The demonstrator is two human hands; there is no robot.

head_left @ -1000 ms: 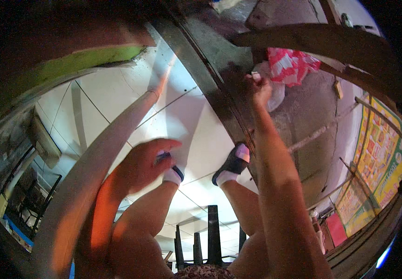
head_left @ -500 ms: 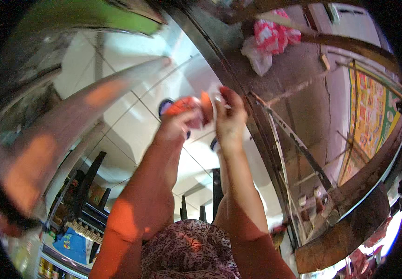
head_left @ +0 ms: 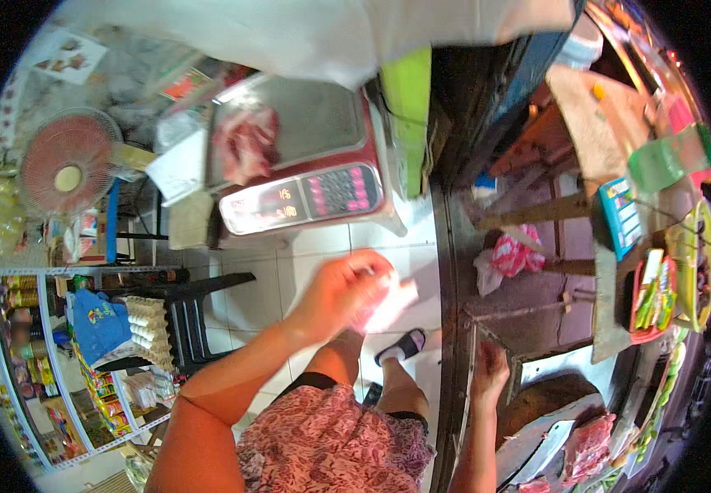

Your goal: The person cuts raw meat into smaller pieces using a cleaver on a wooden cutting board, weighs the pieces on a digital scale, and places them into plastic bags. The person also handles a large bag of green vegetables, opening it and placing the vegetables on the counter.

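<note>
In front of my body, my left hand (head_left: 335,297) is closed on a thin, pale pink-and-white thing (head_left: 390,306), perhaps paper or plastic; glare and blur hide its kind. Beyond it stands a scale (head_left: 323,115) with a lit display panel (head_left: 300,200), and a piece of raw meat (head_left: 244,141) lies at the left of its tray. My right hand (head_left: 490,370), low on the right, has its fingers curled in; whatever it may hold is hidden. Close to it are a round chopping block (head_left: 549,403), a cleaver (head_left: 543,452) and a slab of raw meat (head_left: 589,448).
At left are a black plastic chair (head_left: 199,308), egg trays (head_left: 152,333), a shelf of packaged goods (head_left: 39,361) and a fan (head_left: 68,177). A wooden counter (head_left: 610,316) on the right carries a red basket (head_left: 647,329) and a green bottle (head_left: 672,160). Tiled floor (head_left: 290,283) lies below.
The view has swung left, bringing in the scale and shelf. My hands, close together before, are now apart: the left stays in front with the pale thing, the right is out beside the chopping block.
</note>
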